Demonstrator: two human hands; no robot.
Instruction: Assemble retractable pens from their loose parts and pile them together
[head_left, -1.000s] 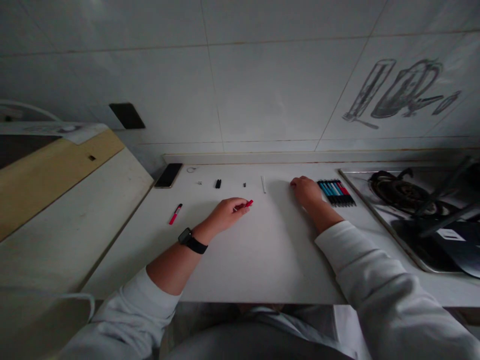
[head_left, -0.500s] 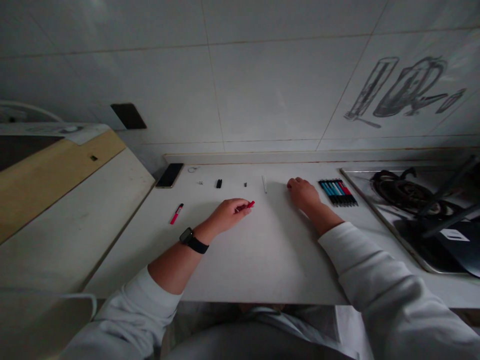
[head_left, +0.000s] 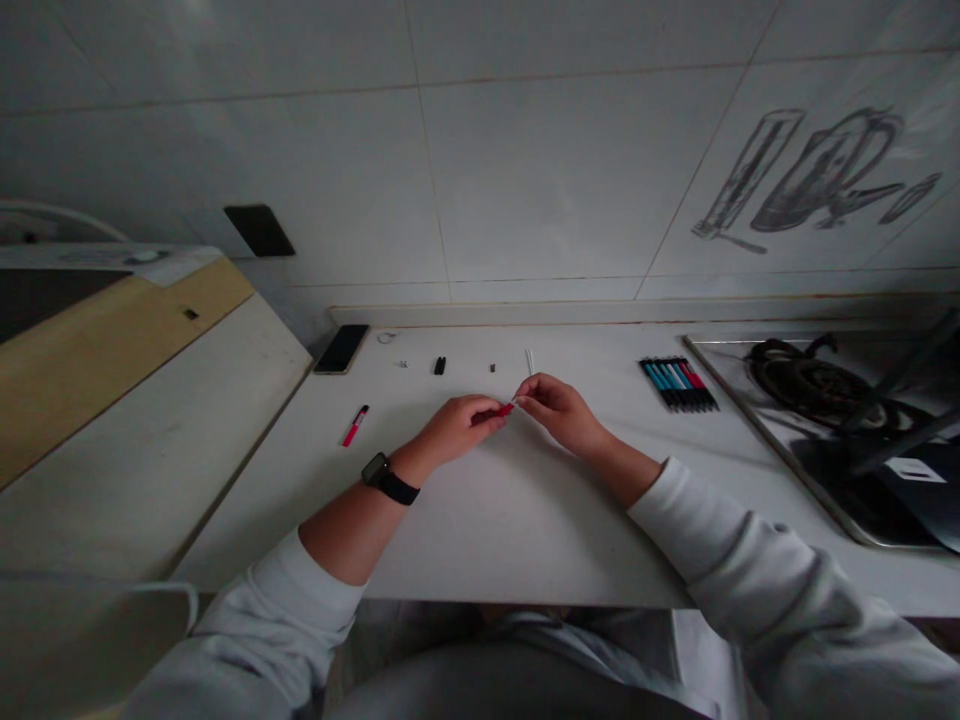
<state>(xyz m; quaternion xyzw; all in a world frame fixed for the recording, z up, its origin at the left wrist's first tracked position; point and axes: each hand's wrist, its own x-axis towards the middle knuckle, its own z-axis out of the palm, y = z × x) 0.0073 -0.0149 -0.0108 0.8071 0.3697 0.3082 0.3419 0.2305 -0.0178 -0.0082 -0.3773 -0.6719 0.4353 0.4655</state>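
Observation:
My left hand (head_left: 463, 425) is closed around a red pen barrel (head_left: 505, 410), whose end sticks out past the fingertips. At that end my right hand (head_left: 559, 408) pinches with thumb and forefinger; a small pale bit shows there, too small to name. Behind the right hand lie thin white refills (head_left: 530, 358). Small dark pieces (head_left: 493, 368), a pair of black pen parts (head_left: 439, 366) and tiny metal springs (head_left: 403, 364) form a row beyond my left hand. To the left lies a red and black pen piece (head_left: 355, 425).
Several blue, white and red pens (head_left: 679, 384) lie side by side at the right, next to a gas stove (head_left: 817, 400). A phone (head_left: 342, 349) rests at the back left, beside a clear ring (head_left: 386, 338). A cabinet (head_left: 187, 400) borders the white counter (head_left: 510, 540) on the left.
My right hand has moved left from beside the row of pens to the end of the red barrel. My left hand stays almost in place, holding the barrel.

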